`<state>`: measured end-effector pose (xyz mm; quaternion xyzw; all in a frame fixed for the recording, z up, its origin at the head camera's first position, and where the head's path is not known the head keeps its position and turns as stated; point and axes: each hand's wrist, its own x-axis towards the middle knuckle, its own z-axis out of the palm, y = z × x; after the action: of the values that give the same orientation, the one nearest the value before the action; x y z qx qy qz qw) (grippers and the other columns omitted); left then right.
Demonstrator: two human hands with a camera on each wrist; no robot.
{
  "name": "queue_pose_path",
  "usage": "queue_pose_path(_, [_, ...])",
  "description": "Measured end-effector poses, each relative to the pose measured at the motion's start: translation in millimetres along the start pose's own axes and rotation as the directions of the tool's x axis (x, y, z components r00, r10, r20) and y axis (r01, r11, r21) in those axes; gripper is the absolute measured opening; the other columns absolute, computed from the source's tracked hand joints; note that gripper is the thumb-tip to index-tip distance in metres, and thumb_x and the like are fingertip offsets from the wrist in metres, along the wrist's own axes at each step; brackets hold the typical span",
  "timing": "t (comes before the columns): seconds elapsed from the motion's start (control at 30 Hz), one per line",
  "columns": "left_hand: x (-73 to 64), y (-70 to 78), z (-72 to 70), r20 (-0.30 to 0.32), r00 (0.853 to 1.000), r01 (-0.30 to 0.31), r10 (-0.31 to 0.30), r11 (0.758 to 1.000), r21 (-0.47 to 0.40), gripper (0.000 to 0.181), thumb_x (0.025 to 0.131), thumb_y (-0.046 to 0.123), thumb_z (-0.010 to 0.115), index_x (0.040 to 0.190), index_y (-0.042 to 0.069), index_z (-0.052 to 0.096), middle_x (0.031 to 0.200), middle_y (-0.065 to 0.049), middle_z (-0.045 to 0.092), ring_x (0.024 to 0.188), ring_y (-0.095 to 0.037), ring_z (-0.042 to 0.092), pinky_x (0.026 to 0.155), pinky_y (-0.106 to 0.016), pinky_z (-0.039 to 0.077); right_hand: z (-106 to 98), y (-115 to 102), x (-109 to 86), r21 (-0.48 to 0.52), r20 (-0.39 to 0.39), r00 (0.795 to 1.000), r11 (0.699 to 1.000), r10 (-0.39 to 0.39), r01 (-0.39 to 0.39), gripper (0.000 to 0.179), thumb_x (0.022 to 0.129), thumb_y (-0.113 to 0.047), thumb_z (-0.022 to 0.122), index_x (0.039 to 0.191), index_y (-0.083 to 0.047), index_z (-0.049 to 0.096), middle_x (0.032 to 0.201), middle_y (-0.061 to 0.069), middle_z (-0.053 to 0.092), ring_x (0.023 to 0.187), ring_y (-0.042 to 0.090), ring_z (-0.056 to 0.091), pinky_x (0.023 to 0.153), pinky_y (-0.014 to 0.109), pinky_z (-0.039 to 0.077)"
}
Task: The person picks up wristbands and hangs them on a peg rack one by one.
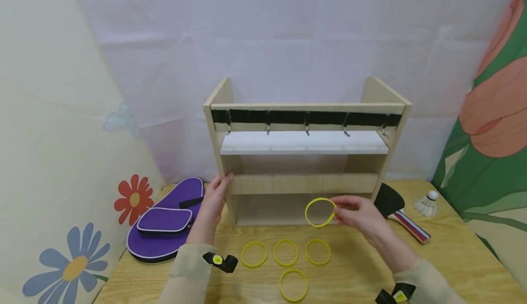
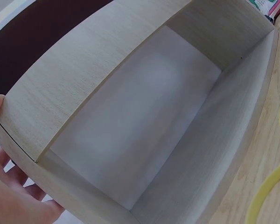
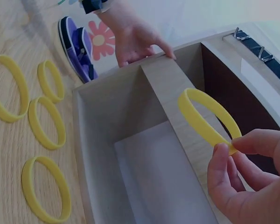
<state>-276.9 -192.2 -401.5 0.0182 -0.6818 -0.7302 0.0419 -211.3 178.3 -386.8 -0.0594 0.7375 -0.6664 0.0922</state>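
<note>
Fingers and thumb of the right hand [image 1: 360, 214] pinch one side of a yellow band [image 3: 198, 123], leaving the rest of its loop open and free. From where I stand, the band is up in the air in front of the lower right part of the rack [image 1: 302, 184], clear of the worktop [image 1: 465, 258]; how wide a gap lies between band and rack I cannot tell. The left hand [image 1: 212, 202] grips the rack's left side, thumb pressed on the front, the other fingers bent round the outside.

Four more bands [image 3: 32, 198] lie on the worktop before the rack: three in a row, and the fourth closer to the worktop's near edge. Above, a row of metal hooks [image 1: 307, 123] runs across the rack's upper front. A purple bag [image 1: 164, 221] lies along the worktop's left edge; a bat [image 1: 389, 198] and a shuttlecock [image 1: 426, 205] lie to the rack's right, the shuttlecock nearer the worktop's right edge.

Done well, I judge, this step wants a light pinch: a hard squeeze could fold so thin a loop, and a round opening is easier to guide. The fingers belong on the rim, out of the opening. The left hand does best to brace the rack just firmly enough that it neither slides nor tips, with no tugging, while the right wrist clears the bat.
</note>
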Motion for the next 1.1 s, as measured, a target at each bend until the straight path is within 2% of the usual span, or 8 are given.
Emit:
queue_pose_path(0.3, [-1.7, 0.8, 0.5, -0.021, 1.0, 0.004, -0.004, 1.0, 0.004, 0.05, 0.104, 0.026, 0.048, 0.149, 0.007, 0.041, 0.129, -0.01, 0.054, 0.1, -0.004, 0.055, 0.1, -0.033, 0.04, 12, -15, 2.5, 0.055, -0.003, 1.0, 0.998, 0.013, -0.013, 0.042, 0.095, -0.003, 0.062, 0.133, 0.012, 0.052, 0.099, 0.003, 0.063, 0.086, 0.012, 0.068, 0.08, 0.025, 0.057])
queue_pose_path(0.63, [-1.5, 0.9, 3.8, -0.04, 0.999, 0.001, -0.001, 1.0, 0.003, 0.05, 0.102, 0.026, 0.049, 0.146, 0.004, 0.044, 0.105, 0.009, 0.06, 0.092, -0.002, 0.058, 0.087, -0.022, 0.045, 27, -30, 2.8, 0.209, 0.025, 0.999, 0.977, -0.042, 0.036, 0.047, 0.093, 0.002, 0.063, 0.134, 0.016, 0.046, 0.097, 0.001, 0.063, 0.087, 0.013, 0.069, 0.08, 0.023, 0.057])
queue_pose_path(0.9, [-1.8, 1.1, 4.3, -0.059, 0.998, 0.016, -0.016, 1.0, 0.002, 0.047, 0.102, 0.027, 0.05, 0.144, 0.005, 0.047, 0.104, 0.009, 0.059, 0.092, -0.002, 0.057, 0.087, -0.024, 0.045, 44, -49, 7.4, 0.286, 0.038, 0.995, 0.955, -0.097, 0.082, 0.043, 0.093, 0.004, 0.061, 0.133, 0.014, 0.046, 0.103, 0.006, 0.06, 0.086, 0.011, 0.068, 0.08, 0.023, 0.057])
queue_pose_path(1.1, [-3.0, 2.6, 4.9, -0.055, 0.998, 0.004, -0.004, 1.0, -0.003, 0.05, 0.102, 0.027, 0.05, 0.145, 0.002, 0.045, 0.104, 0.008, 0.059, 0.092, -0.003, 0.056, 0.087, -0.024, 0.044, 55, -62, 10.4, 0.313, 0.054, 0.99, 0.944, -0.131, 0.107, 0.039, 0.093, 0.005, 0.061, 0.13, 0.01, 0.05, 0.102, 0.004, 0.06, 0.088, 0.012, 0.068, 0.081, 0.024, 0.057])
